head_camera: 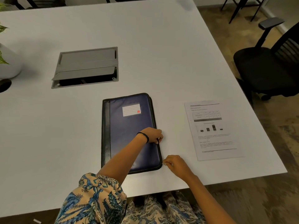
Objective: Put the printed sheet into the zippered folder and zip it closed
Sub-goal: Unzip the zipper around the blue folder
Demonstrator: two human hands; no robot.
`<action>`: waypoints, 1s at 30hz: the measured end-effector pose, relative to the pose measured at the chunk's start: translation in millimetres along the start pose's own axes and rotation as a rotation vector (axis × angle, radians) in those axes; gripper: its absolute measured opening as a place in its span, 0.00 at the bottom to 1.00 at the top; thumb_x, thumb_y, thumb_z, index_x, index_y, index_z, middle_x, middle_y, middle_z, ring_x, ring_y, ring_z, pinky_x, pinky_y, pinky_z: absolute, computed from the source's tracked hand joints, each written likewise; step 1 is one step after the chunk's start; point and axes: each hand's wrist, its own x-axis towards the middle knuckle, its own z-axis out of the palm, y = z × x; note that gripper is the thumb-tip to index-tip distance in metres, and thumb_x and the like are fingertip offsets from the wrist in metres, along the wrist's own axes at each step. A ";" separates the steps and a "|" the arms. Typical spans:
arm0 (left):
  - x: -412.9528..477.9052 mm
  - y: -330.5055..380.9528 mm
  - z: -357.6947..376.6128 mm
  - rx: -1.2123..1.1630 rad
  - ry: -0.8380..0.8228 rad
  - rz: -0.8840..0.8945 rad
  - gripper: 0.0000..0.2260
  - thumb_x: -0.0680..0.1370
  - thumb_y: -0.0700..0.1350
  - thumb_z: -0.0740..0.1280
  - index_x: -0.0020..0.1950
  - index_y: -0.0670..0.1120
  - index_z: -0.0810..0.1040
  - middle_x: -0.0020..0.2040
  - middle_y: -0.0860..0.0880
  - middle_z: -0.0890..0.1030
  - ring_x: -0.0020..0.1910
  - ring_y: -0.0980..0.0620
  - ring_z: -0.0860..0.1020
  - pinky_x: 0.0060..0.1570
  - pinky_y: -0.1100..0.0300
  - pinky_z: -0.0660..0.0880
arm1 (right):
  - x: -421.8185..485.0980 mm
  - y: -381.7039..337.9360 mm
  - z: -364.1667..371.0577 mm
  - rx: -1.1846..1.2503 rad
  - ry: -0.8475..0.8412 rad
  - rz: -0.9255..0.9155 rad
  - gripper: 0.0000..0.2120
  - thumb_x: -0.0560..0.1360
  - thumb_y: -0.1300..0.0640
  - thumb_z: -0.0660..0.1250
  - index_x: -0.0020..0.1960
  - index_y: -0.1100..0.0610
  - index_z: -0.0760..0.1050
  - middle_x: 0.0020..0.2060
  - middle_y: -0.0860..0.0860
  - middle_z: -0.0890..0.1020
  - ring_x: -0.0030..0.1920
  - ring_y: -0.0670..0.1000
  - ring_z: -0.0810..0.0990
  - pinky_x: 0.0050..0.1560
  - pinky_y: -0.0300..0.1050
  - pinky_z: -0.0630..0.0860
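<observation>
- Surface: white table, matte, seen from above; its right edge runs diagonally down to the near right corner, and its near edge is met by the person's patterned clothing.
- Room: patterned brown floor is seen to the right; a black office chair is parked just off the right edge; dark chair legs are seen at the far side.
- A grey cable hatch is set into the tabletop, its flap partly raised; a white planter with green leaves is seen at the left edge.
- Zippered folder: navy with black spine, laid flat near the near edge, cover down, white label on front.
- Printed sheet: laid flat to the right of the folder, apart from it, close to the table's right edge.
- Left hand: placed on the folder's right edge, fingers curled and pinched on something small and dark there, probably the zip pull.
- Right hand: fingertips pressed together at the folder's near right corner; what is pinched cannot be told.
- Bare tabletop is left to the left of the folder and beyond it.
</observation>
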 end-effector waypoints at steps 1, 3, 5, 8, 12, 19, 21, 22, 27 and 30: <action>-0.7 -0.8 0.8 0.000 0.011 0.003 0.06 0.77 0.40 0.64 0.53 0.43 0.78 0.58 0.45 0.76 0.54 0.44 0.77 0.54 0.53 0.74 | -1.7 1.0 1.4 0.003 -0.017 0.009 0.10 0.76 0.61 0.62 0.54 0.61 0.80 0.51 0.58 0.83 0.50 0.54 0.81 0.50 0.35 0.74; -1.3 -1.7 2.6 0.001 0.030 0.006 0.06 0.77 0.41 0.65 0.53 0.43 0.78 0.58 0.45 0.76 0.53 0.44 0.77 0.54 0.53 0.74 | -4.2 2.3 2.6 0.037 -0.031 0.035 0.10 0.75 0.61 0.64 0.54 0.60 0.80 0.51 0.58 0.84 0.48 0.53 0.82 0.48 0.33 0.73; -1.8 -1.9 4.6 -0.003 0.047 0.007 0.06 0.77 0.41 0.65 0.53 0.44 0.78 0.57 0.45 0.76 0.53 0.44 0.77 0.54 0.53 0.74 | -5.5 3.5 4.0 0.067 -0.040 0.054 0.10 0.75 0.60 0.65 0.54 0.60 0.80 0.50 0.57 0.84 0.46 0.53 0.83 0.46 0.32 0.74; -1.9 -3.2 8.4 -0.003 0.073 0.005 0.06 0.77 0.40 0.64 0.52 0.44 0.77 0.57 0.45 0.75 0.52 0.44 0.77 0.53 0.53 0.74 | -6.7 2.5 10.6 0.087 -0.072 0.064 0.10 0.74 0.60 0.66 0.54 0.60 0.80 0.46 0.58 0.85 0.42 0.52 0.83 0.40 0.25 0.73; -3.6 -3.4 19.2 0.008 0.142 0.011 0.06 0.77 0.39 0.62 0.52 0.44 0.76 0.55 0.45 0.75 0.50 0.43 0.77 0.52 0.52 0.76 | -7.1 -2.1 25.8 0.106 -0.103 0.074 0.11 0.73 0.59 0.66 0.54 0.61 0.79 0.43 0.60 0.85 0.41 0.52 0.84 0.36 0.22 0.73; -38.4 1.3 45.6 -0.416 0.396 -0.021 0.09 0.79 0.42 0.61 0.59 0.46 0.75 0.61 0.47 0.73 0.55 0.50 0.75 0.57 0.57 0.74 | -6.4 0.0 25.5 0.251 -0.118 0.135 0.10 0.73 0.58 0.67 0.52 0.59 0.80 0.46 0.58 0.85 0.33 0.43 0.80 0.28 0.27 0.74; -57.2 5.8 59.5 -0.595 0.422 -0.052 0.08 0.80 0.44 0.61 0.55 0.45 0.77 0.56 0.45 0.77 0.51 0.49 0.77 0.55 0.58 0.75 | -5.4 0.0 23.6 0.299 -0.132 0.154 0.09 0.73 0.58 0.68 0.51 0.59 0.80 0.44 0.56 0.85 0.32 0.42 0.81 0.27 0.31 0.75; -65.4 9.2 67.4 -0.710 0.406 -0.083 0.08 0.80 0.44 0.62 0.53 0.43 0.78 0.53 0.43 0.80 0.48 0.50 0.78 0.52 0.60 0.76 | -4.9 0.2 22.8 0.319 -0.139 0.161 0.08 0.73 0.58 0.68 0.50 0.59 0.81 0.43 0.55 0.85 0.31 0.41 0.82 0.27 0.32 0.76; -84.5 33.2 104.5 -0.955 0.101 -0.194 0.12 0.80 0.44 0.61 0.52 0.39 0.81 0.51 0.40 0.84 0.34 0.61 0.79 0.32 0.73 0.73 | -5.2 0.5 21.5 0.426 -0.170 0.213 0.05 0.72 0.60 0.69 0.47 0.56 0.81 0.40 0.52 0.85 0.33 0.44 0.84 0.28 0.36 0.78; -83.3 46.9 118.2 -0.981 0.121 -0.264 0.12 0.79 0.44 0.62 0.53 0.39 0.81 0.52 0.40 0.84 0.34 0.60 0.79 0.31 0.74 0.72 | -6.1 1.4 21.8 0.443 -0.170 0.228 0.07 0.71 0.62 0.69 0.49 0.60 0.82 0.35 0.46 0.85 0.34 0.47 0.85 0.31 0.37 0.79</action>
